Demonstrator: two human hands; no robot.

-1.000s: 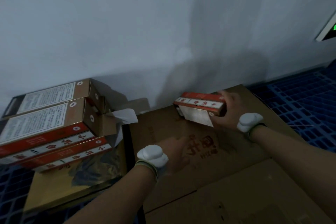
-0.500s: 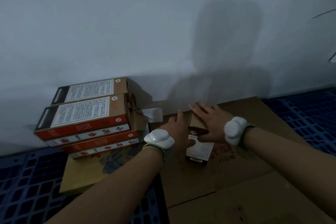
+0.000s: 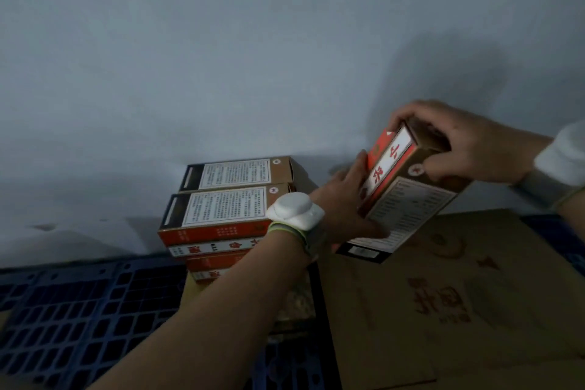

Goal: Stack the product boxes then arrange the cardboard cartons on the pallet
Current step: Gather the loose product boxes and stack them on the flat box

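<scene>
Above the carton (image 3: 459, 294), a tilted product box (image 3: 408, 196), long axis up-right, both hands' fingers (image 3: 408, 114) clasping it.

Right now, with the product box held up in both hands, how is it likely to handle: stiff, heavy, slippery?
The product box probably stays stiff: its edges look straight between the left hand and right hand. It seems fairly light, held tilted above the cardboard carton by fingers alone. Its printed faces may be a little slippery.
</scene>
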